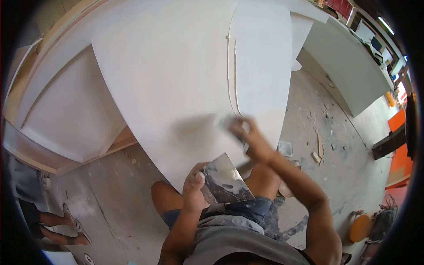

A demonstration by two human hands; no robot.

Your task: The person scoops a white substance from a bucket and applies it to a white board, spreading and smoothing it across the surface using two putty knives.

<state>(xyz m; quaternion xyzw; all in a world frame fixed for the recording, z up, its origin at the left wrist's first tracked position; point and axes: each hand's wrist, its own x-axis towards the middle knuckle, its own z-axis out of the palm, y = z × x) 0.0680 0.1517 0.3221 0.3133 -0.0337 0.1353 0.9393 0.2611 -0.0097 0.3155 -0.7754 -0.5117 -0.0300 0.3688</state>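
My left hand (194,187) grips a flat metal plate (227,176) smeared with dark and pale paste, its thumb lying over the near edge. The plate is tilted above my lap. My right hand (251,137) is closed around a scraper (229,123), blurred by motion, at the surface of a large white panel (176,79). The scraper's exact shape and edge cannot be made out. Two raised pale lines of paste (235,75) run along the panel, down toward my right hand.
A framed white panel (70,106) stands at the left. Wood scraps (319,150) and debris lie on the concrete floor (318,119) at right, near a white counter (353,70). Another person's legs (57,225) show at lower left. An orange round object (361,228) is at lower right.
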